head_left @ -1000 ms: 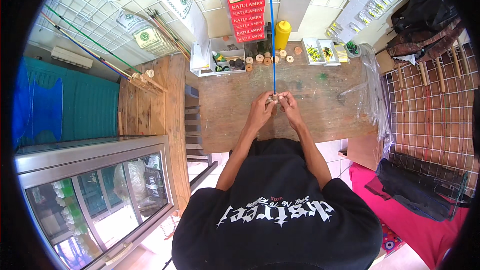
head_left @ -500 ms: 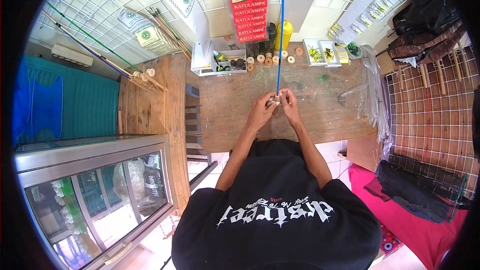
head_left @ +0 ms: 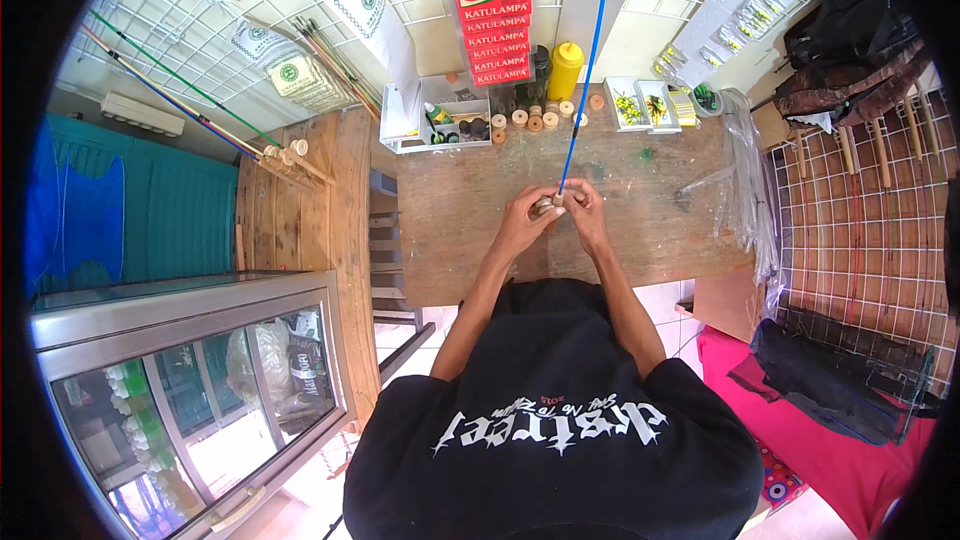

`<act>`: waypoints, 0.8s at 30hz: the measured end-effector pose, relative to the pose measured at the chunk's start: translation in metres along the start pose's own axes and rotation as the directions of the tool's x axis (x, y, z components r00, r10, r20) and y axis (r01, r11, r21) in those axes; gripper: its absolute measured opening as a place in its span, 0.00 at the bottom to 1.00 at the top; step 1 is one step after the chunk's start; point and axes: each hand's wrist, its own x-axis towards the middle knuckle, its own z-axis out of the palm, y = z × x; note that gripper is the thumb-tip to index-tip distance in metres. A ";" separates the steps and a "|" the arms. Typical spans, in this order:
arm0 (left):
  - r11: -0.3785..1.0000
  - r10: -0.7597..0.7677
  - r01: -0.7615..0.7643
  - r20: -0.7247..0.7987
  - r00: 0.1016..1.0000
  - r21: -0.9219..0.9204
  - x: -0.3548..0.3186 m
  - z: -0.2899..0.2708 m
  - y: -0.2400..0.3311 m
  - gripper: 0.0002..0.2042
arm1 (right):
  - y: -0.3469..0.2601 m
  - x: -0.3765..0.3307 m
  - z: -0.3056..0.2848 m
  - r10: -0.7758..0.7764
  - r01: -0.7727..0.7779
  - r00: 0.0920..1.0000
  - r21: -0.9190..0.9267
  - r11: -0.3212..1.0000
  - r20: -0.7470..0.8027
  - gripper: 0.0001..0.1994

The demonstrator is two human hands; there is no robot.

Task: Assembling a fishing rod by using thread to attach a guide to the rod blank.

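Centre frame: my left hand (head_left: 524, 223) grips a small wooden piece (head_left: 545, 206); my right hand (head_left: 585, 214) pinches the blue rod (head_left: 588, 58) at its base.

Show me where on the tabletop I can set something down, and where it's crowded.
Bare tabletop: left of the left hand, in front of the white box; and right of the right hand, up to the plastic sheets. Crowded: the back edge, with wooden spools and white trays, and the middle, where both hands hold the blue rod.
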 end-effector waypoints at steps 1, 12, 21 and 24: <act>1.000 -0.010 0.010 0.001 1.000 -0.004 0.000 0.000 -0.002 0.15 | 0.002 0.001 -0.001 0.000 0.000 1.000 0.000 1.000 0.001 0.05; 0.993 0.051 -0.057 -0.064 0.997 -0.106 -0.006 0.009 0.001 0.15 | 0.019 0.007 -0.014 -0.002 0.002 0.996 0.003 1.000 0.093 0.05; 0.983 0.102 -0.082 -0.116 0.988 0.165 -0.007 0.005 0.006 0.19 | 0.015 -0.002 -0.012 0.101 -0.130 0.981 0.174 0.976 0.164 0.10; 0.983 0.103 -0.080 -0.134 0.986 0.167 -0.006 0.002 -0.001 0.19 | -0.008 -0.012 -0.006 0.112 -0.165 0.979 0.342 0.925 0.169 0.16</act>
